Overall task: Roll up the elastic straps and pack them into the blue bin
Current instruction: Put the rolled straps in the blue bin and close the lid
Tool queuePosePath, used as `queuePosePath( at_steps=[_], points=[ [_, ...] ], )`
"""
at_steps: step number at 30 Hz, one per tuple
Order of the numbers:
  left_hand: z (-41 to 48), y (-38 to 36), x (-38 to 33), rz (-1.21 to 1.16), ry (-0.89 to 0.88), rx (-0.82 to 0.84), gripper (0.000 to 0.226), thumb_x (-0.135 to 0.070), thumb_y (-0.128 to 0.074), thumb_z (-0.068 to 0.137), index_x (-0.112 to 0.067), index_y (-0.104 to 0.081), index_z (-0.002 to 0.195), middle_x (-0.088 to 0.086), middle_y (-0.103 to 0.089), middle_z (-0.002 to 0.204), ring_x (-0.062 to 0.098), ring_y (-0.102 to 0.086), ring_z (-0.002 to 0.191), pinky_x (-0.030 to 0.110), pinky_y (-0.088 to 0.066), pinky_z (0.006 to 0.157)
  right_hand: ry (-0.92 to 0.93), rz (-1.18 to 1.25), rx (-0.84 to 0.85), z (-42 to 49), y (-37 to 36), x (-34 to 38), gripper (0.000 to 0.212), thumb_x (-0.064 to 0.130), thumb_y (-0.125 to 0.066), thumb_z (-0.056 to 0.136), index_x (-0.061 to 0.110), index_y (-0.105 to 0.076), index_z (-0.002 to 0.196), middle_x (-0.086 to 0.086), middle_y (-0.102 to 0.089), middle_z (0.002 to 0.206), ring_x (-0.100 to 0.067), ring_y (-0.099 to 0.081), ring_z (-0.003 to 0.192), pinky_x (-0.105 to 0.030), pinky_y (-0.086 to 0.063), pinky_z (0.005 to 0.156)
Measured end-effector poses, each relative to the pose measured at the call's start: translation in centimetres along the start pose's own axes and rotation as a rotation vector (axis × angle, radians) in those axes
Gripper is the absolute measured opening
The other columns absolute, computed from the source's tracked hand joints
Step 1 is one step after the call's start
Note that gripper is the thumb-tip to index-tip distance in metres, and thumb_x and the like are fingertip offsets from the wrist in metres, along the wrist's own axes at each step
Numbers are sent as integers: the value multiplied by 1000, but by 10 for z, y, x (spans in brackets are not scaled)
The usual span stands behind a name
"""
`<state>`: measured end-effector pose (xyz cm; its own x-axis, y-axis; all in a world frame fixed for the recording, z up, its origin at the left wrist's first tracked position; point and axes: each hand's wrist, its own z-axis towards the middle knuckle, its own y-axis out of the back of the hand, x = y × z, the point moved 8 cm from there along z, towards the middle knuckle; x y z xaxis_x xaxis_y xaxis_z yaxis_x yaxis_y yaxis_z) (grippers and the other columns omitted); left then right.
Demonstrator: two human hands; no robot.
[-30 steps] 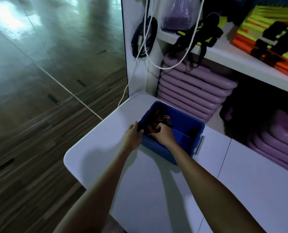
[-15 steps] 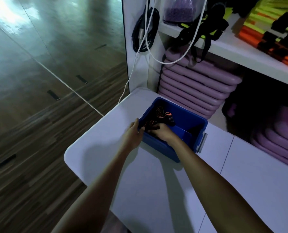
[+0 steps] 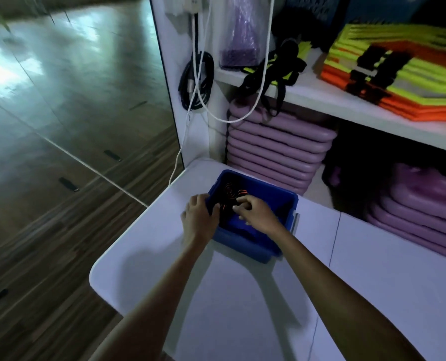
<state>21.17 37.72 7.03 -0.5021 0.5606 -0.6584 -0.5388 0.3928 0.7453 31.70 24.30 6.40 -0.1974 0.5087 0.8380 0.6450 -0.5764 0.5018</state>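
My right hand is reaching down into the blue bin, fingers curled loosely and slightly spread over the straps; I cannot tell whether they are actually pinching anything. My left hand is gripping the bin's near-left wall, thumb lying outside and fingers hooking over the rim into the bin. The rolled elastic straps, black with orange, are lying inside the bin at its far-left corner, just beyond my right fingertips.

The bin is sitting on the white bench, near its far edge, with a grey handle showing on its right side. The bench's rounded corner is jutting out to my left, and a thin seam is running across its top to the right of the bin.

Behind the bench, a white shelf unit is standing. Stacked purple mats are filling the space under the shelf, with more at the far right. On the shelf board, folded neon yellow and orange items are piled, with black straps draping over the edge beside them. A white cord and a coiled black cable are hanging on the unit's side panel. To the left, a glossy wooden floor is stretching away, reflecting light.
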Motion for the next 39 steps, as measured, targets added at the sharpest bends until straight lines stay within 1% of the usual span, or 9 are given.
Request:
queuePosePath(
  at_steps=[9,13,17,21,23,26,28,31,39],
  points=[
    [47,63,-325,-628,-533,-11,9,-21,-58,89,-22,-63,96,-9,-64,81,-4,-58,71,5,-43,63,427,52,-686,-92,293,136,10,11,-60,91,14,-69,89,-6,-69,74,-12,-63,67,-20,-48,63],
    [38,128,-480,-805,-773,-56,7,-25,-58,90,-22,-64,89,-3,-68,79,4,-63,74,19,-48,70,613,-147,-933,-168,428,209,8,22,-62,90,22,-67,84,5,-66,70,-5,-58,63,-21,-45,62],
    [27,175,-604,-830,-972,-52,9,-27,-55,91,-21,-62,91,5,-69,82,15,-66,79,29,-52,73,659,-293,-1166,-229,545,261,14,29,-64,88,22,-63,101,8,-61,74,-13,-60,72,-40,-53,72],
    [32,198,-699,-773,-989,-54,30,-33,-51,92,-23,-54,120,8,-68,84,20,-64,79,34,-50,74,508,-451,-1344,-266,631,298,52,35,-60,90,17,-42,136,2,-59,81,-20,-60,80,-33,-43,64],
    [40,196,-737,-647,-997,-53,45,-42,-47,91,-32,-44,134,5,-66,100,22,-64,88,32,-50,80,356,-479,-1446,-276,672,301,66,49,-53,89,22,-30,144,-6,-65,105,-29,-63,98,-34,-44,75],
    [44,175,-773,-489,-988,107,48,-51,-39,93,-37,-37,139,6,-59,113,26,-67,83,32,-55,74,167,-473,-1372,-268,717,290,70,70,-37,84,26,-36,139,-8,-69,107,-30,-70,88,-44,-50,90],
    [41,165,-780,-461,-976,168,39,-50,-34,96,-34,-46,129,4,-57,98,21,-64,66,26,-47,57,160,-429,-1228,-257,725,281,63,71,-32,87,22,-50,122,-10,-69,83,-28,-72,65,-42,-56,78],
    [42,161,-780,-506,-983,57,32,-48,-36,96,-21,-52,102,5,-57,92,21,-54,81,29,-37,66,238,-377,-1220,-255,728,274,53,63,-31,92,17,-54,103,-9,-67,79,-28,-70,64,-38,-54,69],
    [41,131,-770,-825,-996,80,13,-25,-60,90,-15,-52,88,6,-59,88,22,-58,80,27,-45,65,606,442,-1237,-243,721,229,9,9,-61,91,11,-53,94,-15,-58,90,-19,-55,60,-25,-50,51]
  ],
)
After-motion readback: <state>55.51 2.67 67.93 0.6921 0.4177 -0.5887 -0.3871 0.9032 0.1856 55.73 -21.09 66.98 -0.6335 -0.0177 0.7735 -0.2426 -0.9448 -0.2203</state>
